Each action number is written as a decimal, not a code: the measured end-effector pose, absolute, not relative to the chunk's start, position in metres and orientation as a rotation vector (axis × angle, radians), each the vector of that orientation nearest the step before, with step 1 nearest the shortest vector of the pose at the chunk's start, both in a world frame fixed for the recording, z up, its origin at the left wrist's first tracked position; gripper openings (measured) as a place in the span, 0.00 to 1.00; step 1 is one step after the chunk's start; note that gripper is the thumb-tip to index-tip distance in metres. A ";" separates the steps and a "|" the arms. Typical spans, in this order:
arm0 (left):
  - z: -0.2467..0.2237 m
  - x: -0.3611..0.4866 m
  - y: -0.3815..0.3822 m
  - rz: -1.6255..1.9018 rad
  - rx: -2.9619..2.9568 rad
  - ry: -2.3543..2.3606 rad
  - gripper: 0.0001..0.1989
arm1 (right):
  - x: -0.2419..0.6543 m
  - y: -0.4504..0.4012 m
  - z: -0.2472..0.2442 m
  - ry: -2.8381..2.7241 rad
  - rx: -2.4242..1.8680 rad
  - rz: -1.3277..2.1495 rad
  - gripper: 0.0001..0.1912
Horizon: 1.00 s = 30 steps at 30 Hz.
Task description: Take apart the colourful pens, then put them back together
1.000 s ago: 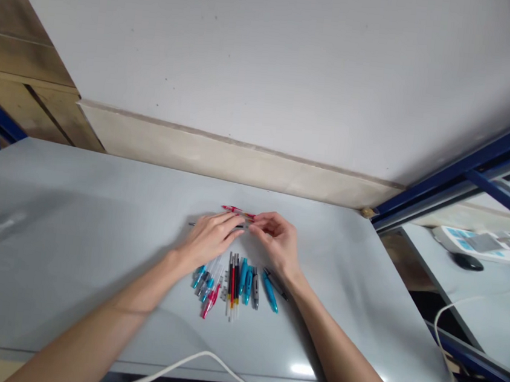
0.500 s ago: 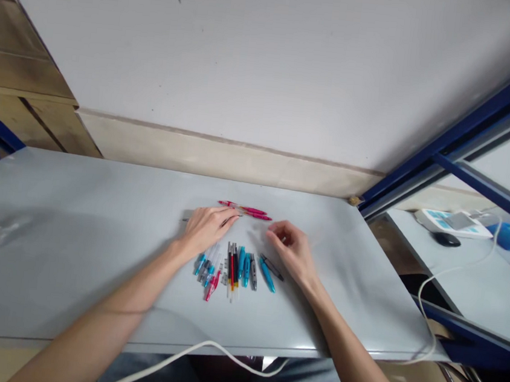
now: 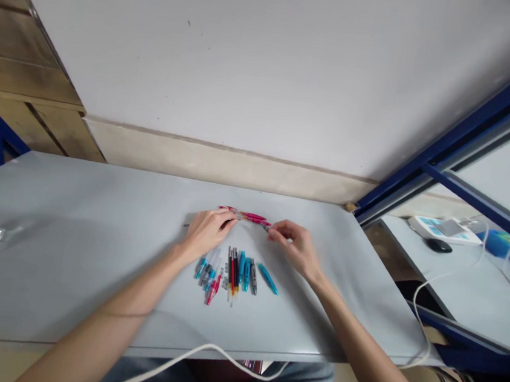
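- left hand (image 3: pixel 205 231): fingers curled together, apparently pinching a slim dark rod (image 3: pixel 186 226)
- near side: we find clear tubes (image 3: pixel 211 266), then refills (image 3: pixel 234 268)
- far side: pink pens (image 3: pixel 255 216) lie between the hands
- right hand (image 3: pixel 294 244): thumb and forefinger pinch a grey barrel (image 3: pixel 266 228), just lifted from beside the blue barrel (image 3: pixel 268 279); both hands are now occupied
- markings: we can read none

Left hand (image 3: pixel 208 228) on a thin dark rod (image 3: pixel 186 225), right hand (image 3: pixel 295 244) pinching a small gray part (image 3: pixel 266 228), pink pens (image 3: pixel 253 217) between, pen parts (image 3: pixel 233 274) nearer the table edge.
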<state>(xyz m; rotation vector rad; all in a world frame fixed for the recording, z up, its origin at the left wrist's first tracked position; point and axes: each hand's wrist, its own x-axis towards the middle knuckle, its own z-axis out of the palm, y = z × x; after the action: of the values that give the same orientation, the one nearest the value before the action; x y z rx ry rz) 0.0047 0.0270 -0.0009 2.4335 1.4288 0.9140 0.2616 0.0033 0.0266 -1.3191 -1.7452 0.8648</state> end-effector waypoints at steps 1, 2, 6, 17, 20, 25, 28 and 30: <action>-0.001 0.004 0.027 0.906 2.434 1.415 0.12 | 0.258 0.017 0.027 -1.697 -1.290 0.826 0.16; -0.001 0.004 0.027 0.901 2.433 1.402 0.12 | 0.254 0.029 0.025 -1.672 -1.267 0.797 0.15; 0.000 0.006 0.028 0.902 2.420 1.390 0.12 | 0.242 0.052 0.013 -1.549 -1.206 0.746 0.15; -0.001 0.006 0.025 0.914 2.429 1.393 0.12 | 0.239 0.036 0.001 -1.563 -1.252 0.897 0.16; -0.002 0.006 0.023 0.897 2.456 1.382 0.12 | 0.238 0.036 0.003 -1.565 -1.232 0.923 0.14; -0.003 0.005 0.023 0.906 2.483 1.353 0.12 | 0.238 0.033 0.007 -1.576 -1.190 0.968 0.13; -0.002 0.006 0.023 0.934 2.434 1.346 0.11 | 0.238 0.032 0.007 -1.582 -1.148 1.026 0.14; -0.001 0.006 0.023 0.943 2.401 1.340 0.11 | 0.237 0.032 0.006 -1.582 -1.116 1.061 0.14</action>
<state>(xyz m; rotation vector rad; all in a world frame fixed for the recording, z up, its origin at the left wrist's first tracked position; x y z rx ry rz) 0.0061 0.0232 -0.0007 2.4011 1.3403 0.9431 0.2372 0.0318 0.0060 -1.1161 -1.5816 1.0610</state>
